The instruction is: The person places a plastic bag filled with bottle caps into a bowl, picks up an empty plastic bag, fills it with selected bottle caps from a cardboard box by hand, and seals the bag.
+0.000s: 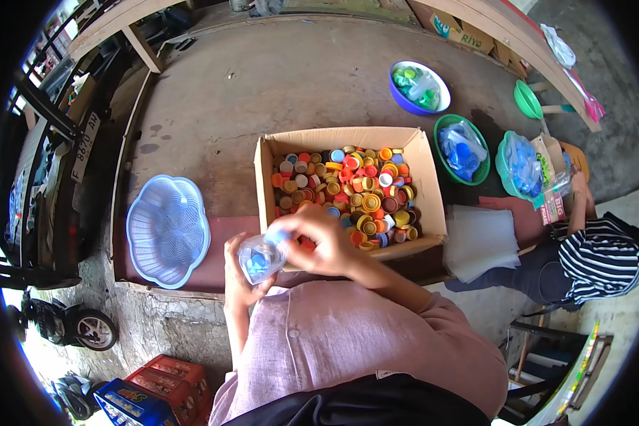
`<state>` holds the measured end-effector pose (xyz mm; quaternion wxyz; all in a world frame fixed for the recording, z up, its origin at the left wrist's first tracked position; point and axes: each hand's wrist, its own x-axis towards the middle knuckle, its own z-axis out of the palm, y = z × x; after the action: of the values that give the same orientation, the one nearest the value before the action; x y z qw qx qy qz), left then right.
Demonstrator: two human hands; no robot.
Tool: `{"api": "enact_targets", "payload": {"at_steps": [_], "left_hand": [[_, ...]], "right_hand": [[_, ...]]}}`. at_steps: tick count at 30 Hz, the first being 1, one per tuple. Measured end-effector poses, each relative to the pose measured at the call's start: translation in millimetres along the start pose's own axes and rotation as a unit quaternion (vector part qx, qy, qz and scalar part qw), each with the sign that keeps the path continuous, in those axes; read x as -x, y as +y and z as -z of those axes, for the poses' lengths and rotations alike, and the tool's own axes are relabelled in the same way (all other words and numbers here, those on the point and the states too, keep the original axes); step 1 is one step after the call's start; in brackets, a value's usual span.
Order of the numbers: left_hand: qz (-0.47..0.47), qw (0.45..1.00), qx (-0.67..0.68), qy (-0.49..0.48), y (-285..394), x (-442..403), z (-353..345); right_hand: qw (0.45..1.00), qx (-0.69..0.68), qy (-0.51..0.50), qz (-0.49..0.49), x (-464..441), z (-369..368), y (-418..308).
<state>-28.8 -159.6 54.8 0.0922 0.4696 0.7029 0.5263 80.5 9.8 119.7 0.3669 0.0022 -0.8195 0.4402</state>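
My left hand is wrapped round a small clear plastic bag with light-blue pieces inside. At the bag's mouth, my right hand pinches a blue cap, slightly blurred. Both hands are at the near left corner of an open cardboard box. Inside the box lie several bottle caps in red, yellow, orange, white, brown and blue. Left of my hands, a light-blue flower-shaped plastic basket rests on the table.
On the table's right stand a purple bowl, a green basket and a teal basket with bagged caps. Clear plastic sheets lie beside the box. Another person in a striped top sits at the right. Crates stand below left.
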Motion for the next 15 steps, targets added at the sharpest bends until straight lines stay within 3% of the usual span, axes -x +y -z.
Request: {"api": "enact_targets", "payload": {"at_steps": [1, 4, 7, 11, 13, 14, 15], "left_hand": [[-0.001, 1.000, 0.001, -0.005, -0.3, 0.9, 0.3], [-0.002, 1.000, 0.012, -0.001, 0.0, 2.2, 0.4], [0.003, 1.000, 0.002, 0.008, 1.4, 6.4, 1.6], [0.002, 1.000, 0.010, 0.020, -2.3, 9.4, 1.2], [0.004, 1.000, 0.008, 0.019, -2.8, 9.9, 0.3], [0.006, 1.000, 0.004, 0.019, -3.2, 9.2, -0.3], [0.004, 1.000, 0.005, 0.020, -3.1, 9.4, 0.3]], "right_hand": [[0.997, 0.002, -0.078, -0.010, 6.6, -13.4, -6.5], [0.983, 0.108, -0.143, 0.049, 21.7, -37.0, 2.2], [0.994, 0.040, -0.101, 0.007, 16.3, -18.8, 1.3], [0.969, 0.233, -0.008, -0.084, 10.3, 60.0, 47.1], [0.899, 0.356, 0.020, -0.253, 20.4, 106.9, 72.6], [0.868, 0.401, 0.025, -0.290, 33.1, 127.6, 92.0], [0.865, 0.424, 0.039, -0.266, 45.0, 144.3, 111.8]]}}
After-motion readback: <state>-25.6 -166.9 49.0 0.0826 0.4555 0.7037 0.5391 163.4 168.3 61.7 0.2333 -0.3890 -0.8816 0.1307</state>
